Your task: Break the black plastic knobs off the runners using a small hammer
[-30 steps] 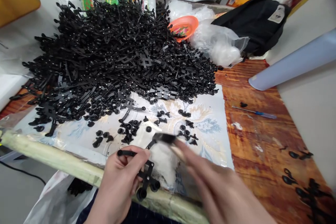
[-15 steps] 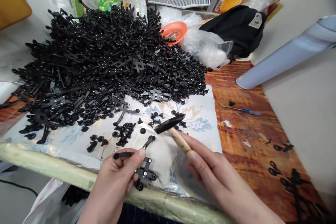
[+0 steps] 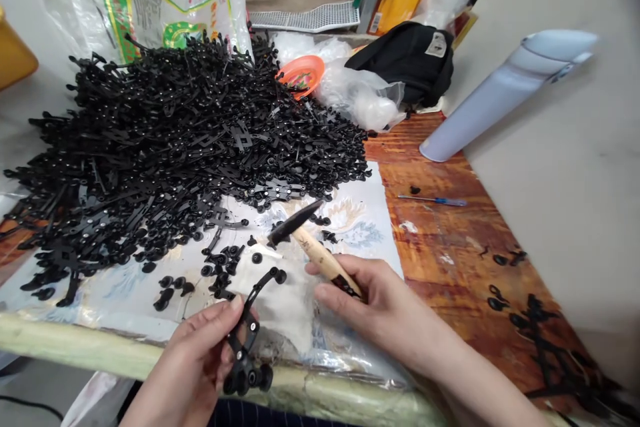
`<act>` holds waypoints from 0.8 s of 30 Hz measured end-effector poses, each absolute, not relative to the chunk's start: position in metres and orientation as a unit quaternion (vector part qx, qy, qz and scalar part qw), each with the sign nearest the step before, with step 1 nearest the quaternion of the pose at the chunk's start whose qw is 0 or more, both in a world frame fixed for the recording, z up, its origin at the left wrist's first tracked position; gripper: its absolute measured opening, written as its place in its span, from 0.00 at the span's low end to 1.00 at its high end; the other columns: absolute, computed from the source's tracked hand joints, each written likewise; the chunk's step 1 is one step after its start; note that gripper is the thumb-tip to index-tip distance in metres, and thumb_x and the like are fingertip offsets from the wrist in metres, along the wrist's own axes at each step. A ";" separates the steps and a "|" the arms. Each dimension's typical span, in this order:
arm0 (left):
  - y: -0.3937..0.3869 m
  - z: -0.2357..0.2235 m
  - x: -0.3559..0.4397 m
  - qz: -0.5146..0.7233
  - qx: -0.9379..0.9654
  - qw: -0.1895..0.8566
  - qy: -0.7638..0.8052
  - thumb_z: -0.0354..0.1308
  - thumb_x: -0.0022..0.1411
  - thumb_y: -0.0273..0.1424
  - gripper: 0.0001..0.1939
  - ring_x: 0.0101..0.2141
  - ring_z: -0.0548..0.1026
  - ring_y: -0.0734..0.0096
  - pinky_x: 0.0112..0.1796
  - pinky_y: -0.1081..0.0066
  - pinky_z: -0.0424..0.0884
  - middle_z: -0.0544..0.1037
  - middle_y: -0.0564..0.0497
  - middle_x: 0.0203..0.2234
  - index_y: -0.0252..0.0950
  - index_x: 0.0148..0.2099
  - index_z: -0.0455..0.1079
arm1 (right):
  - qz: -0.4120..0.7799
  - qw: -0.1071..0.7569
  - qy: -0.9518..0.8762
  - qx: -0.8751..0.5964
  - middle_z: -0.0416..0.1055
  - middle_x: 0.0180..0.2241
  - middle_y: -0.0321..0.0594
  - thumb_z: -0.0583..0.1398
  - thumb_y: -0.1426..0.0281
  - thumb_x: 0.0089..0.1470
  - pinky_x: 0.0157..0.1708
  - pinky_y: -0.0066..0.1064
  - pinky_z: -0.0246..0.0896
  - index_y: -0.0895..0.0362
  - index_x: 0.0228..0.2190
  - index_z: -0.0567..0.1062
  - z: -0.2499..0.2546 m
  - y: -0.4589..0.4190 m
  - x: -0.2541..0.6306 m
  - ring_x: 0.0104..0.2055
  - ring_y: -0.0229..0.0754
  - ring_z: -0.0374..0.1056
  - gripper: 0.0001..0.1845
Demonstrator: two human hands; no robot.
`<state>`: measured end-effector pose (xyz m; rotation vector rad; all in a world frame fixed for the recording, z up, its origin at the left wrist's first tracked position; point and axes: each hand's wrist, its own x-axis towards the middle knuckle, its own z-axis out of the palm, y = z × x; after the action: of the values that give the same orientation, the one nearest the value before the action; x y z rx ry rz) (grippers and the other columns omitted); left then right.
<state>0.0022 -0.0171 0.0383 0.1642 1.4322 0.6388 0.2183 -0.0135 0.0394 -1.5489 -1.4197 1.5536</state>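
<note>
The left hand [image 3: 193, 367] pinches a jointed black plastic piece [image 3: 245, 353] between thumb and fingers, above the sheet's near edge; a firm pinch near the joint steadies it. The right hand [image 3: 370, 303] wraps a small hammer [image 3: 320, 257] with a smooth wooden handle. A spiky heap of glossy black parts [image 3: 165, 153] spills across a flowered sheet [image 3: 350, 217].
</note>
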 end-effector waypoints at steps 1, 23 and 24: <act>-0.016 0.041 0.004 0.287 0.072 0.698 0.652 0.74 0.40 0.38 0.15 0.14 0.61 0.81 0.18 0.80 0.57 0.67 0.58 0.11 0.33 0.26 0.77 | 0.580 0.265 -0.519 -0.570 0.51 0.22 0.28 0.58 0.62 0.55 0.21 0.27 0.44 0.60 0.37 0.75 0.038 -0.009 0.216 0.23 0.34 0.47 0.14; -0.020 0.027 -0.029 0.248 0.501 0.541 0.628 0.57 0.60 0.45 0.20 0.23 0.58 0.70 0.25 0.74 0.57 0.58 0.57 0.18 0.39 0.22 0.61 | 0.389 0.229 -0.672 -0.587 0.68 0.21 0.36 0.59 0.76 0.47 0.26 0.30 0.51 0.56 0.22 0.74 0.020 0.026 0.149 0.23 0.39 0.61 0.06; -0.020 0.026 -0.030 0.226 0.511 0.553 0.618 0.55 0.60 0.46 0.21 0.23 0.58 0.70 0.25 0.73 0.56 0.57 0.58 0.18 0.40 0.22 0.59 | 0.389 0.223 -0.669 -0.593 0.68 0.21 0.37 0.59 0.76 0.48 0.26 0.31 0.51 0.57 0.23 0.75 0.020 0.021 0.150 0.23 0.39 0.62 0.06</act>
<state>-0.0303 -0.0205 0.0257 1.2088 1.4618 0.5349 0.1502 0.0210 0.0196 -1.6368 -1.8461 1.0745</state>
